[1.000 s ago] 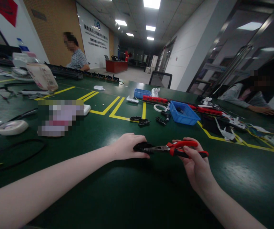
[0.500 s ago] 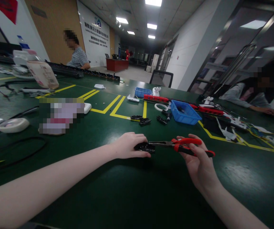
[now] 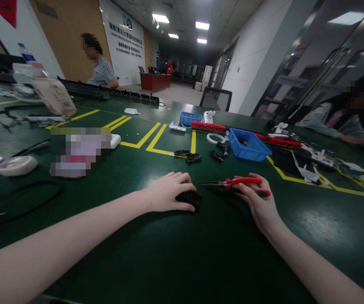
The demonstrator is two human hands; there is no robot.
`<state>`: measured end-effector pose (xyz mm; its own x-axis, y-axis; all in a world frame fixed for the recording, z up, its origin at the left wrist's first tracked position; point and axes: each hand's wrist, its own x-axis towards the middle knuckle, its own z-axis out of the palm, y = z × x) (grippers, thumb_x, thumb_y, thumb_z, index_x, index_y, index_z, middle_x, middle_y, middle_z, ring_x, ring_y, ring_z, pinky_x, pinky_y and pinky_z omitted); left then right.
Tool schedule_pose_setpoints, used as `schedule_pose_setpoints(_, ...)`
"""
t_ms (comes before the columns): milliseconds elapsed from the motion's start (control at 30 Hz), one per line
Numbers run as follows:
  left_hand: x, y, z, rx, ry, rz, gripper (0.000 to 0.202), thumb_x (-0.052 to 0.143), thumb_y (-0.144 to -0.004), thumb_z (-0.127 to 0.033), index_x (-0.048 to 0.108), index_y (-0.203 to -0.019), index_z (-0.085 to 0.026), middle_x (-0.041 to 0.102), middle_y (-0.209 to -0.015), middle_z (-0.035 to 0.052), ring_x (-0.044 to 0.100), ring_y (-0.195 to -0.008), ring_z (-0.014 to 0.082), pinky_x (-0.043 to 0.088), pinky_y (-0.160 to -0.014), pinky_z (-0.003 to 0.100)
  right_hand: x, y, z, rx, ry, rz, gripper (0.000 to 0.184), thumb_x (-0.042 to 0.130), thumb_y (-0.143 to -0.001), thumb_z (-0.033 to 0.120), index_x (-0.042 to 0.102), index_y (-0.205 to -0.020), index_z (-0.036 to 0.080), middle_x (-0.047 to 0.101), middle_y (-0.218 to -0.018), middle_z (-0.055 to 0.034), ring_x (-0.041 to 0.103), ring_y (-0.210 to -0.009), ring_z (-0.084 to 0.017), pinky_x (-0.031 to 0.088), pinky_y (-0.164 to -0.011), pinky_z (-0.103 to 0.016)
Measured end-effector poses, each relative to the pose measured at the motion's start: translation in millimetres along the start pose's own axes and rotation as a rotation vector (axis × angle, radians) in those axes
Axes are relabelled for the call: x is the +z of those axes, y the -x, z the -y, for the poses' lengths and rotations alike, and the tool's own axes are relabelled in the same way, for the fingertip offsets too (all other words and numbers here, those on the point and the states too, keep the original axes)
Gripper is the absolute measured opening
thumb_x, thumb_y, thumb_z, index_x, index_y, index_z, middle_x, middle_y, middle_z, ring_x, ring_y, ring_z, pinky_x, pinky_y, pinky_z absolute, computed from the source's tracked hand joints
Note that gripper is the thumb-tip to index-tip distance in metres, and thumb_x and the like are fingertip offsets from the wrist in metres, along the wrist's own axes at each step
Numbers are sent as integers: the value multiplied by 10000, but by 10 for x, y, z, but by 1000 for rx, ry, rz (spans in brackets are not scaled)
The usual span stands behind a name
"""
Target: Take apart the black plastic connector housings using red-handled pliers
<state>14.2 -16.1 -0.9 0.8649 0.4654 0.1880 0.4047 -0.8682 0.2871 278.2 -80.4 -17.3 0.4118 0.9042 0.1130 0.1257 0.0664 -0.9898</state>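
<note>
My left hand is closed around a small black part, its thumb along the near side and fingers over the far side. The part's exact kind does not show, and the fingers cover its left end. To the right, my right hand grips red-and-black-handled needle-nose pliers. Their slim jaws point left and end just short of the black part, apart from it. Beyond the hands, several similar black pieces lie on the green table.
A blue bin with something dark inside stands beyond the pliers, beside a white ring and a long red strip. At left are a roll of tape, a black cable and a bottle. Two people sit across the table.
The pliers have drawn away from the black part, their handles now closer together. The black part has turned in my left hand and shows a smoother face.
</note>
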Motion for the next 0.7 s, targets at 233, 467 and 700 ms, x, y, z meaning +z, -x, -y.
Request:
schedule_pose_setpoints(233,28,6,15,7,-6,-16,409,593,-844,-509,569,-1140,-227,536,-1115,51,525,-994,222,400,-822,340,-251,-86,-11,-120,637,206,695,692,-640,571,460,-1197,226,588,-1216,-119,531,-1154,-307,390,-996,-501)
schedule_pose_setpoints(467,28,26,15,11,11,-19,407,585,-851,-498,570,-1151,-222,539,-1124,56,520,-998,224,409,-837,343,-510,-179,-270,-459,1197,273,835,574,-706,617,384,-1374,153,499,-1350,-184,366,-1318,-364,205,-1085,-588)
schedule_pose_setpoints(700,30,25,24,5,-8,-30,406,572,-863,-492,572,-1126,-182,551,-1120,61,536,-980,219,421,-828,347,-548,-219,-207,-479,1153,370,976,604,-666,675,281,-1442,178,422,-1414,-204,417,-1272,-391,322,-995,-624)
